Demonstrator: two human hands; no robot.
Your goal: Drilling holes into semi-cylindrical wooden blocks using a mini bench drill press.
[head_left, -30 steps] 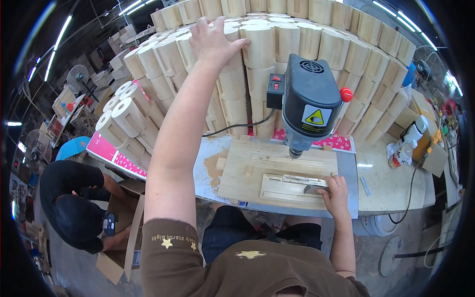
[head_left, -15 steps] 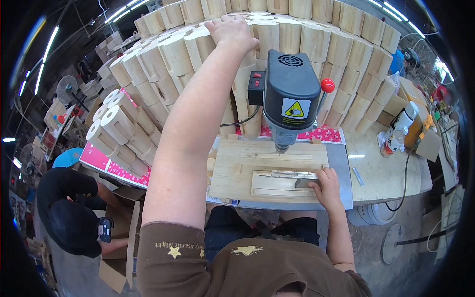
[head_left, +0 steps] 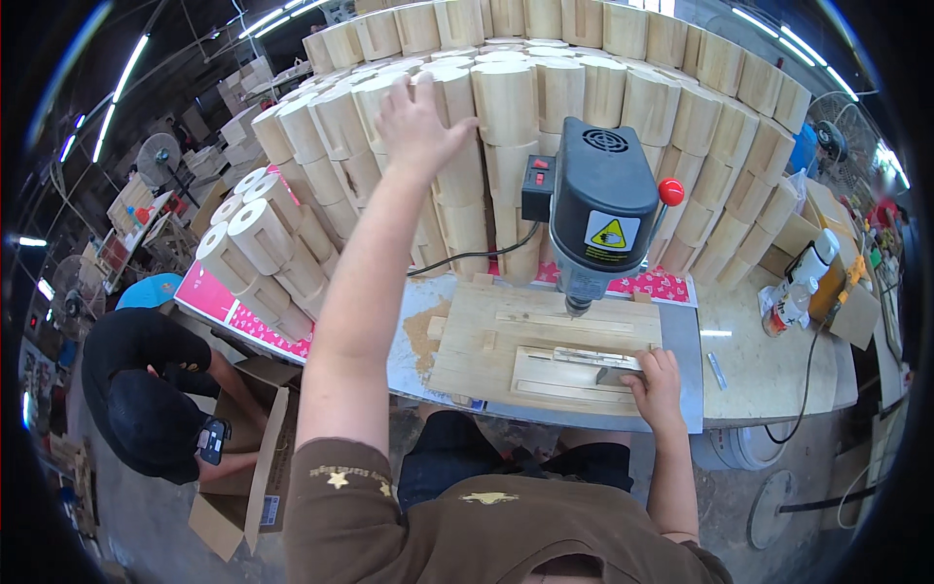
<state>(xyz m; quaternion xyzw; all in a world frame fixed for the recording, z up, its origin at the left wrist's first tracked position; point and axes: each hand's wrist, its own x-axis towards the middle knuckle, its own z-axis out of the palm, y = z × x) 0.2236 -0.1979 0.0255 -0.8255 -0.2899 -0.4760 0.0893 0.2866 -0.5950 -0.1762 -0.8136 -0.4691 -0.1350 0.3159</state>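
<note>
I see my left hand (head_left: 416,122), fingers spread open, touching the stacked wooden cylinders (head_left: 506,97) at twelve o'clock, while my right hand (head_left: 659,382) grips the wooden jig (head_left: 545,355) at five o'clock.

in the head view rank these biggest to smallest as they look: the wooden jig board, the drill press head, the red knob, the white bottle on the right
1. wooden jig board
2. drill press head, though it sits nearer the camera, which inflates it
3. white bottle
4. red knob
</note>
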